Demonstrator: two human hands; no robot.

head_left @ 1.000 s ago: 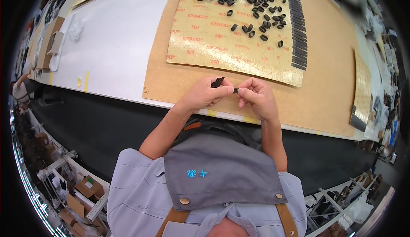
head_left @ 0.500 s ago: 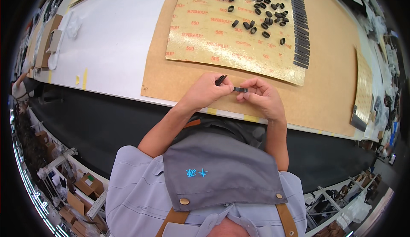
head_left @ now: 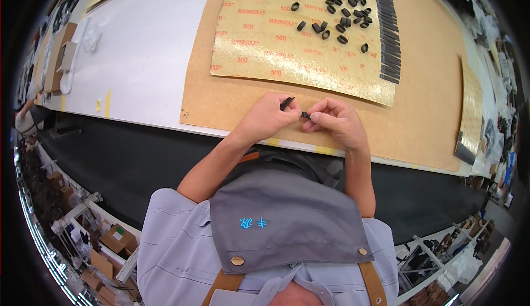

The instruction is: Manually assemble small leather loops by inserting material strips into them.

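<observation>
Close to the table's near edge, my left hand (head_left: 268, 117) is closed around a small bunch of flat black strips (head_left: 286, 103), whose ends stick up past the fingers. Between my two hands a short black strip (head_left: 305, 115) is pinched at its left end by the left thumb and finger. My right hand (head_left: 338, 123) grips its other end with thumb and forefinger. Fingertips hide much of this strip, so whether it is bent into a loop I cannot tell. Beyond the hands, many small black loops (head_left: 343, 40) lie scattered on a shiny yellowish sheet (head_left: 248, 60).
A row of flat black strips (head_left: 390, 57) lines the sheet's right edge. Brown board (head_left: 425, 113) lies beneath. Another yellowish sheet (head_left: 469, 107) with dark strips is at far right. Cardboard boxes (head_left: 61, 57) stand on the white table at left; a person is visible beyond.
My right fingers have closed in toward the left hand, and less of the strip between them shows. The left hand still holds its bunch. The whole view has shifted slightly.
</observation>
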